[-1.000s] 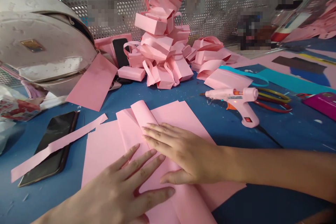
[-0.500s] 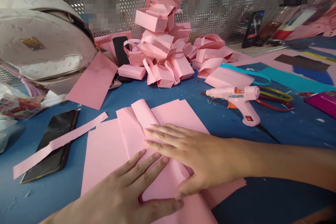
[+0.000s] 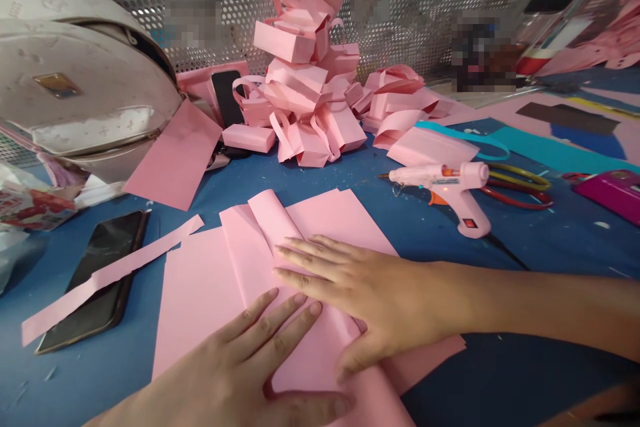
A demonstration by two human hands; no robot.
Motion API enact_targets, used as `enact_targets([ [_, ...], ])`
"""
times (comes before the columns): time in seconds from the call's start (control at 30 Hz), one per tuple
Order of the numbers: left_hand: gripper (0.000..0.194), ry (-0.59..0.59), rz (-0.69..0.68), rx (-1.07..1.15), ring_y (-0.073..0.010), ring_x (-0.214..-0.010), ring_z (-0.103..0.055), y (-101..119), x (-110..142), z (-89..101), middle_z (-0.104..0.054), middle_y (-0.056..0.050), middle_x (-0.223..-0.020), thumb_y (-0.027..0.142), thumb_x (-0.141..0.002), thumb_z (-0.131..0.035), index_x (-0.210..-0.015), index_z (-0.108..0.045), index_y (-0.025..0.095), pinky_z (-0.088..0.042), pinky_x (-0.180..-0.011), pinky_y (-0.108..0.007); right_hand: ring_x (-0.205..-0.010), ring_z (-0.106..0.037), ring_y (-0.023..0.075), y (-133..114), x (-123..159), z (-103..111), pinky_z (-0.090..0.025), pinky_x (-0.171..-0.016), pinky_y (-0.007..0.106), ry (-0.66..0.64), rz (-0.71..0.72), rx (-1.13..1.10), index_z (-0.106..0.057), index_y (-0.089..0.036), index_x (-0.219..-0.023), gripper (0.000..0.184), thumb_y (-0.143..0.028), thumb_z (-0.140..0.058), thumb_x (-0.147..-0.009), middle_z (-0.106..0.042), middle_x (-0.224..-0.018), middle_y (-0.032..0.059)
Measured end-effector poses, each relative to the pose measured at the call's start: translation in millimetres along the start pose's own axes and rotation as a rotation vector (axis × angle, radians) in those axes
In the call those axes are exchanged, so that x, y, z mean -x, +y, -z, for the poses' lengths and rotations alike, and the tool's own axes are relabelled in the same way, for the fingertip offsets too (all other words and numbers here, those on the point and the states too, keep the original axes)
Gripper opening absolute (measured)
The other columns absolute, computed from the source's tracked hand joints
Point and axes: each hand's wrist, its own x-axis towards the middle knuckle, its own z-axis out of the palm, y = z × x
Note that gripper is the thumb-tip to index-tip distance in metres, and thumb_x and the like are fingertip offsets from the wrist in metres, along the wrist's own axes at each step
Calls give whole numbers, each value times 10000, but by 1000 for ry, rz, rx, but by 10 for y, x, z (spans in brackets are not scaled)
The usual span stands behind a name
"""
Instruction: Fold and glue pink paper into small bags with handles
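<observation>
A pink paper sheet [image 3: 300,353] lies in front of me, its right side folded over into a long rounded flap [image 3: 273,213]. Flat on that flap rests my right hand [image 3: 370,297], fingers stretched out to the left. My left hand [image 3: 240,360] is spread on the same sheet, its fingertips close to the right thumb and fingers. Underneath are more pink sheets [image 3: 190,300], sticking out at left and right. Neither hand grips anything. The lower end of the folded sheet is partly covered by my left hand.
Small pink paper bags [image 3: 305,90] are heaped at the back. A pink glue gun [image 3: 445,187] lies at right, near scissors [image 3: 525,187]. A phone [image 3: 95,280] with a paper strip [image 3: 125,270] across it lies at left, before a pale backpack [image 3: 85,93].
My right hand has slid slightly downward along the fold, and its thumb has swung lower. My left hand has shifted a little right and down. Both stay on the paper.
</observation>
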Motion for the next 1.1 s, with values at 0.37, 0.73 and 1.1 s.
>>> enact_targets([
  [0.37, 475, -73, -42, 6, -240, -1317, -541, 30, -135, 164, -617, -126, -1371, 302, -1015, -518, -1481, -429, 284, -469, -1063, -372, -1522, -88, 257, 16, 23, -30, -41, -1247, 425, 22, 28, 62, -282, -122, -1551, 918, -550, -680, -843, -162, -1633, 108],
  [0.73, 547, -56, -21, 13, -336, -1326, -516, 128, -24, 41, -493, -173, -1479, 273, -1009, -529, -1516, -340, 349, -521, -996, -450, -1521, -34, 278, -44, 4, 28, -34, -1243, 455, -64, -16, 101, -275, -87, -1547, 933, -540, -685, -842, -87, -1637, 131],
  [1.1, 567, -73, -32, 11, -317, -1361, -483, 156, -54, 63, -526, -140, -1459, 306, -996, -557, -1515, -336, 369, -491, -1037, -469, -1522, -12, 273, -32, 12, -7, -43, -1244, 450, -63, -8, 114, -249, -76, -1551, 966, -542, -695, -833, -81, -1638, 140],
])
